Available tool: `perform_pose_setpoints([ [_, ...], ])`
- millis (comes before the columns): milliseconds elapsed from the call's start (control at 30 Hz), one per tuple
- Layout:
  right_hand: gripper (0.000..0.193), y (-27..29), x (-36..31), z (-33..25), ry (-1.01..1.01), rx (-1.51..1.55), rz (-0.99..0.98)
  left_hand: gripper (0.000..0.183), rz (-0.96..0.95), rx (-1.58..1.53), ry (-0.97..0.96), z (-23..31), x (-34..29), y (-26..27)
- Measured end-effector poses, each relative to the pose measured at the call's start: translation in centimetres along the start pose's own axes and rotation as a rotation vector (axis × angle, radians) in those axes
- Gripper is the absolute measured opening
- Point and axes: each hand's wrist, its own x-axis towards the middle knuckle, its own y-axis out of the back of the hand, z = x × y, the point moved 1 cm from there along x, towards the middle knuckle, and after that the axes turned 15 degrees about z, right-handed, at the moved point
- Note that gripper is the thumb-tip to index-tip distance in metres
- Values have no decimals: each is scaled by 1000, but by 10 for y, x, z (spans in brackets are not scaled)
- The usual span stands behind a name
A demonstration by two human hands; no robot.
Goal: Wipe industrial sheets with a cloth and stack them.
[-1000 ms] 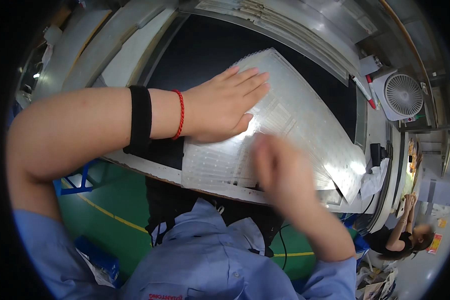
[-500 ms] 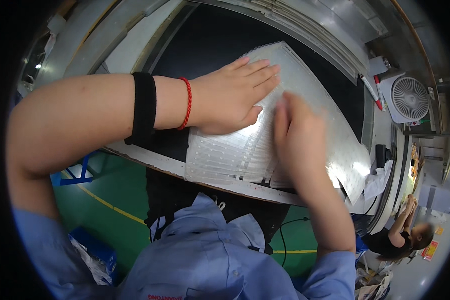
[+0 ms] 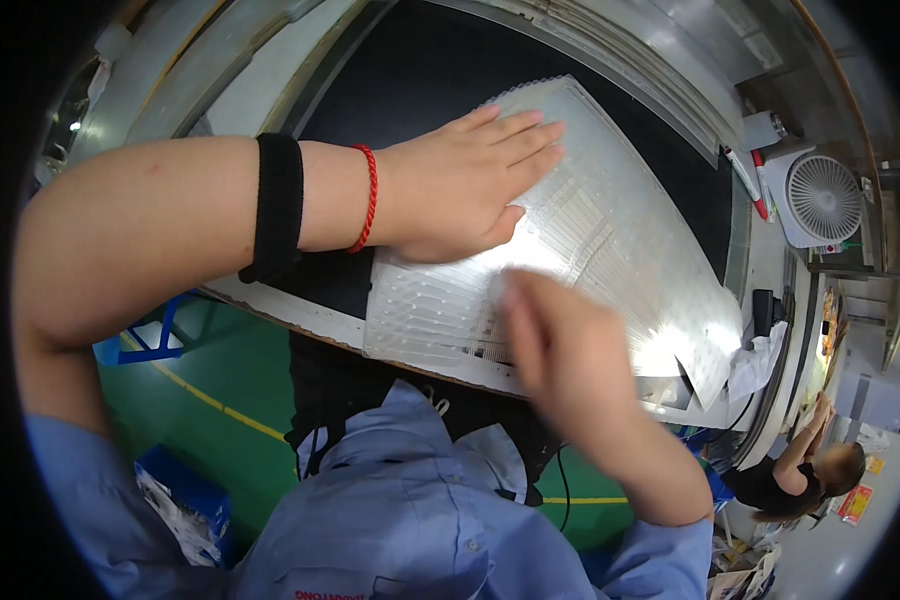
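Observation:
A clear, glossy plastic sheet [image 3: 650, 230] with fine printed lines and dots lies across a black work surface. My left hand [image 3: 470, 175] rests flat on the sheet's upper left part, fingers stretched out and slightly apart; a red cord and a black band circle that wrist. Close to the sheet's near edge, my right hand [image 3: 565, 345] is curled with thumb and fingertips pressed together over the sheet. Motion blurs it, and anything pinched there is too small and smeared to name.
On the right ledge stand a small white fan [image 3: 822, 200] and red and white markers [image 3: 748, 183]. A crumpled white cloth [image 3: 758, 362] lies beside the sheet's right corner. A blue bin [image 3: 185, 500] sits on the green floor. Another person [image 3: 795, 475] is at far right.
My right hand has swept toward me and to the left over the sheet, uncovering its lined middle. My left hand stays pressed on the sheet, almost unmoved.

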Motion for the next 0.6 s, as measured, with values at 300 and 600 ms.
perform_pose_setpoints([
  [300, 20, -4, -9, -4, 79, 82, -39, 59, -12, -5, 2, 0, 2, 0],
  [600, 22, -12, -20, -1, 80, -60, 32, 60, -14, -9, 3, 1, 1, -2],
])
